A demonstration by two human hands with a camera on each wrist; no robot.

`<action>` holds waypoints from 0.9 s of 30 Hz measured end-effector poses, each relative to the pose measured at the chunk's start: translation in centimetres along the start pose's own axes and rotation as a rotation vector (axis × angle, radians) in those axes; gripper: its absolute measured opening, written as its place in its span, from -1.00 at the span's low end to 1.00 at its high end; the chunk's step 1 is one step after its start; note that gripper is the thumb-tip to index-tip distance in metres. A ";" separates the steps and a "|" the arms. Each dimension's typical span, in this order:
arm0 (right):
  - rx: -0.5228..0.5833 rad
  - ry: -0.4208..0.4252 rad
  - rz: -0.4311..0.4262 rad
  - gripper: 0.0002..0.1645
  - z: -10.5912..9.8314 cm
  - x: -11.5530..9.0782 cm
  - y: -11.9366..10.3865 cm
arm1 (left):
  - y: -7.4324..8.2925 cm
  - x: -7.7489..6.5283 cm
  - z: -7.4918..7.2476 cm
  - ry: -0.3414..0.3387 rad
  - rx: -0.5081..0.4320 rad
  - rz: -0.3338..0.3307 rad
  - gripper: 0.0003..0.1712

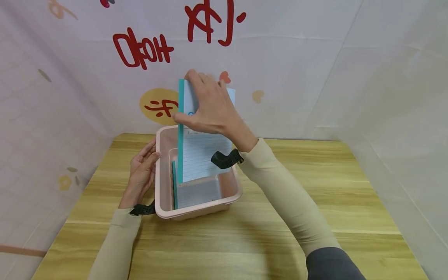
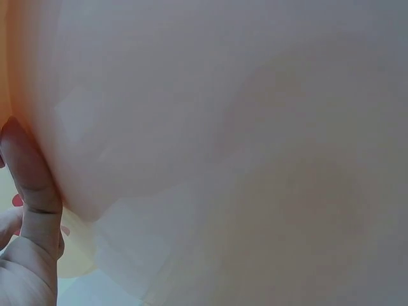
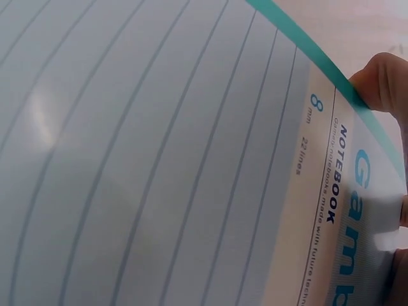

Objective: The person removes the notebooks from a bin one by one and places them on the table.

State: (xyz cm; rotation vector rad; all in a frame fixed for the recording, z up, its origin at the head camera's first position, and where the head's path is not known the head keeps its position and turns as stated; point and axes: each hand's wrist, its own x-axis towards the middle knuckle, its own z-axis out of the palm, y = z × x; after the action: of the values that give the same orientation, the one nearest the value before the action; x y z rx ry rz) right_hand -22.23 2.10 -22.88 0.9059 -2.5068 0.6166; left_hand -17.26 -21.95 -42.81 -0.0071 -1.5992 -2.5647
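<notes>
My right hand (image 1: 211, 107) grips a lined notebook (image 1: 206, 155) with a teal spine, the thumb at the spine and the fingers over its top edge. The notebook stands upright, its lower edge within the mouth of a pale pink plastic basin (image 1: 164, 212). Printed lettering on the cover shows close up in the right wrist view. A second teal-spined notebook (image 1: 197, 194) lies inside the basin, partly hidden behind the first. At the basin's left side, my left hand (image 1: 142, 169) holds the rim; its thumb (image 2: 38, 185) lies against the outer wall in the left wrist view.
The basin stands on a wood-grain table (image 1: 297, 217). Behind the table hangs a white backdrop (image 1: 290, 58) with red characters and small hearts. Pale wall coverings flank the table on both sides.
</notes>
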 end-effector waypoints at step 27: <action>-0.108 -0.120 0.265 -0.23 -0.5 -4.2 14.2 | 0.1 0.1 0.2 -0.013 -0.019 -0.002 -0.26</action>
State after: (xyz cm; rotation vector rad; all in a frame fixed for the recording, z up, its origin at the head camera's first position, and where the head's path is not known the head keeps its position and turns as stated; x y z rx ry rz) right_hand -28.62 14.23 -28.40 0.5928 -2.7644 0.5127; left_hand -17.39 -21.79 -42.65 -0.0234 -1.5807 -2.5865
